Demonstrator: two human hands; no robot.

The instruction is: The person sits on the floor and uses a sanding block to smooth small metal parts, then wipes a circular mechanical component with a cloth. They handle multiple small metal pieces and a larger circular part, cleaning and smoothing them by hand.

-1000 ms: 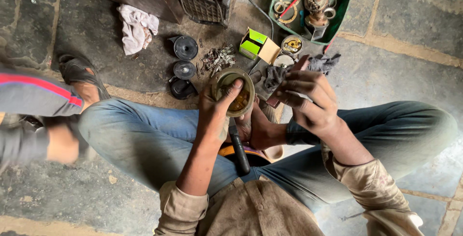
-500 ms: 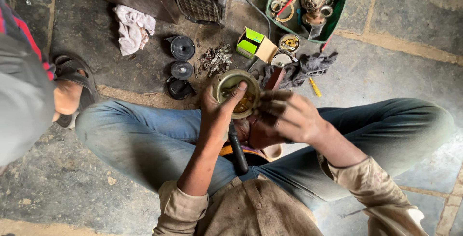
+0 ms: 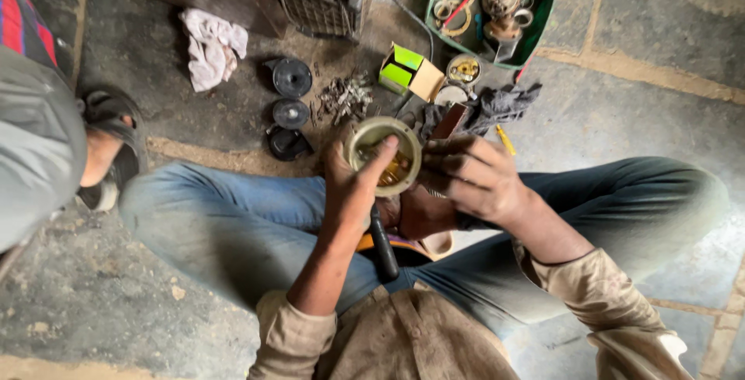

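Note:
I sit cross-legged on a stone floor in blue jeans. My left hand (image 3: 353, 182) grips a round, pale metal motor housing (image 3: 386, 153) with copper windings inside, thumb over its rim. My right hand (image 3: 473, 174) rests against the housing's right side, fingers curled and greasy; whether it holds a small part is hidden. A black-handled tool (image 3: 384, 244) lies in my lap below the housing.
A green tray (image 3: 535, 34) of parts stands at the far right. Nearby lie a green and tan box (image 3: 410, 73), a dark rag (image 3: 497, 104), a white cloth (image 3: 211, 48), black round discs (image 3: 292, 77) and a metal grille (image 3: 314, 3). Another person's foot in a sandal (image 3: 105, 155) is at left.
My right hand has come down from beside the rag to the housing's right side. The other person at left has shifted closer, filling more of the left edge.

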